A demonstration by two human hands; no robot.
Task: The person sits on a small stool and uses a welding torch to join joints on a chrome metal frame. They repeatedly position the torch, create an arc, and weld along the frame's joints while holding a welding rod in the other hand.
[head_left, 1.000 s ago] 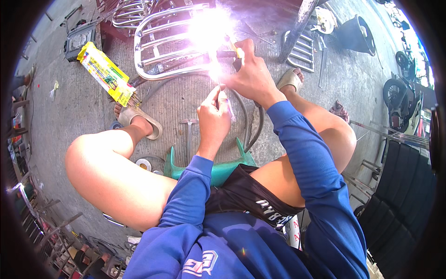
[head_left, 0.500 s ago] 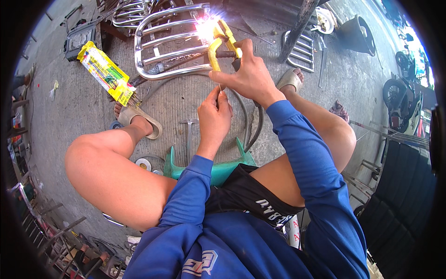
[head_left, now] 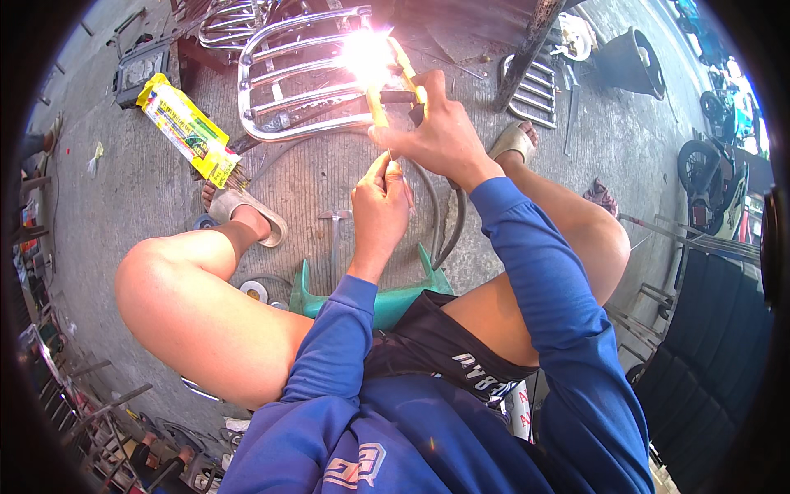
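My right hand is closed around a yellow welding electrode holder, its thumb toward my left hand. A glaring white arc burns beside the holder's jaws, at the right side of a shiny tubular metal rack. The glare hides the electrode's tip and the spot it meets. Just below the right thumb, my left hand pinches a thin rod, perhaps a welding rod; most of it is hidden.
Beside my left foot lies a yellow packet of rods. A hammer rests before a green stool between my legs. A dark cable curves down from the holder. A barred grate and black bucket are far right.
The arc has grown brighter and larger, washing out the holder's jaws and throwing a pinkish glow. Both hands stay almost in place.
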